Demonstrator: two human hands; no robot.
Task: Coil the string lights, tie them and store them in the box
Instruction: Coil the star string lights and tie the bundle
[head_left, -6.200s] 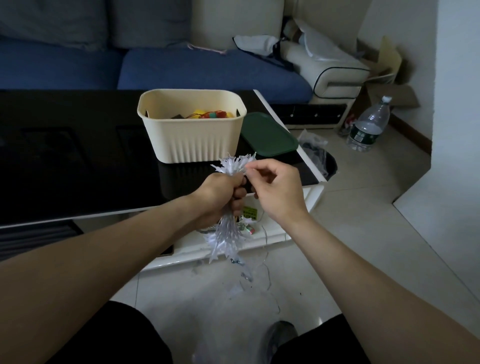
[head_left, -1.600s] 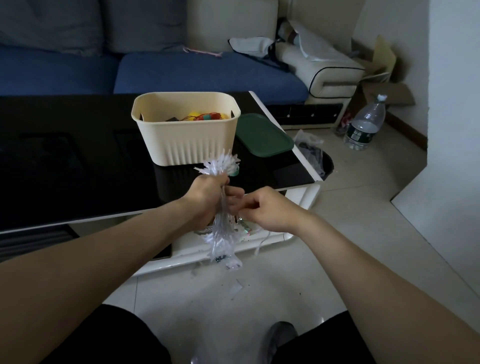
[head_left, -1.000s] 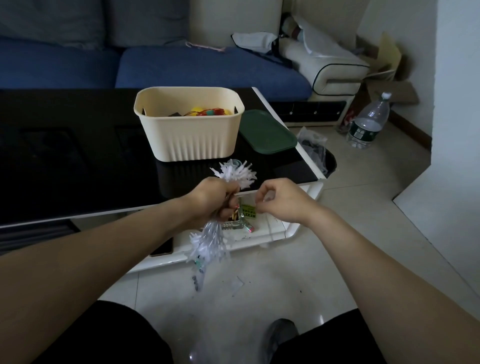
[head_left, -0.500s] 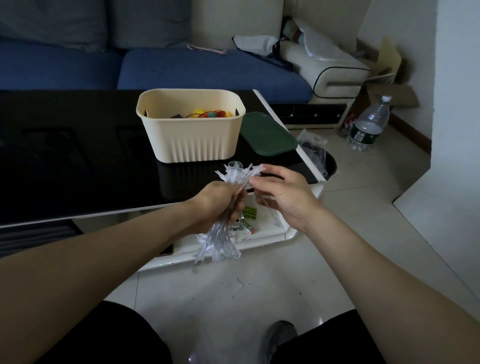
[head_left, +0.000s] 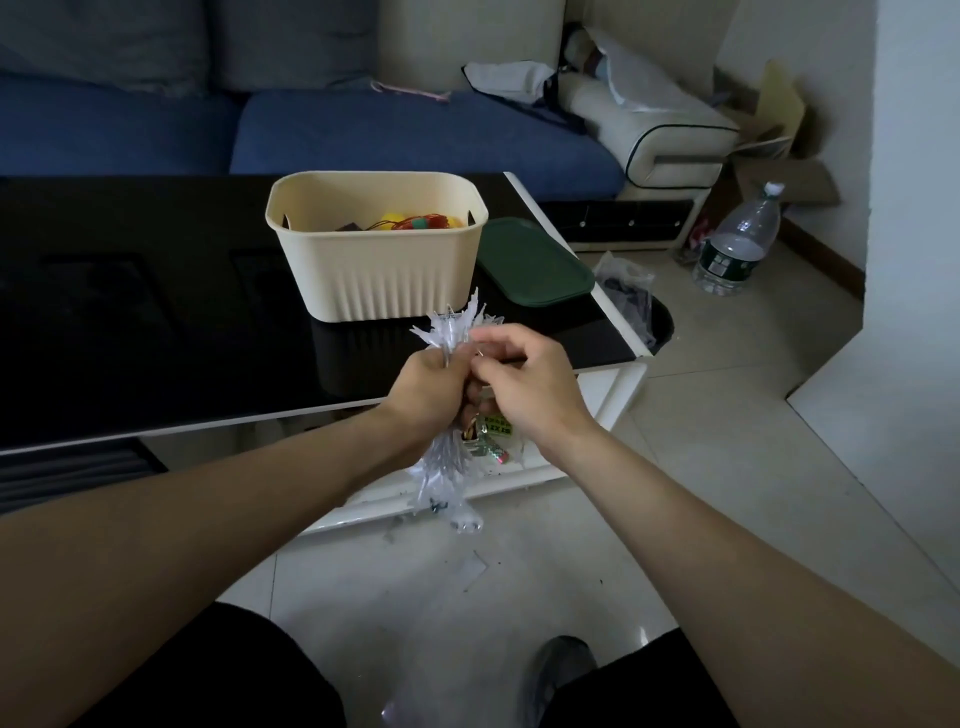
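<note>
Since half a second ago the right hand (head_left: 524, 387) has closed in against the left hand (head_left: 434, 392), fingers now pinching at the bundle's middle. The left hand is fisted round the coiled string lights (head_left: 452, 467), held upright before the table (head_left: 130, 332). At twelve o'clock from them stands the cream box (head_left: 379, 275); at one o'clock lies its green lid (head_left: 535, 265). At two o'clock stands a bottle (head_left: 737, 244), its label unreadable.
</note>
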